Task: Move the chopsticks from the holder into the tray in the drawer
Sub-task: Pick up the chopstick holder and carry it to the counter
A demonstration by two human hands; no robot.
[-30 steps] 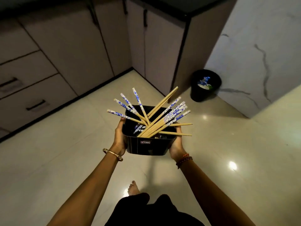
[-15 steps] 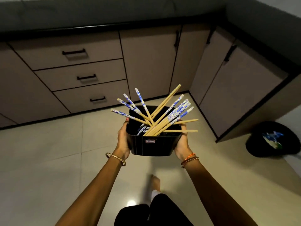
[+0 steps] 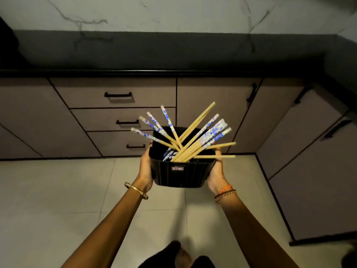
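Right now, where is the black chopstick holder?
In the head view the black holder is near the centre, held between the left hand and right hand above the floor, before the closed drawers.

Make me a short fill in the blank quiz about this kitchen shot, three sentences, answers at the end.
1. The black holder is carried by ____ hands.
2. The chopsticks stand loosely inside the ____.
3. All three stacked drawers ahead are ____.
4. The left hand has a gold ____ at its wrist.

Answers: two; holder; closed; bangle
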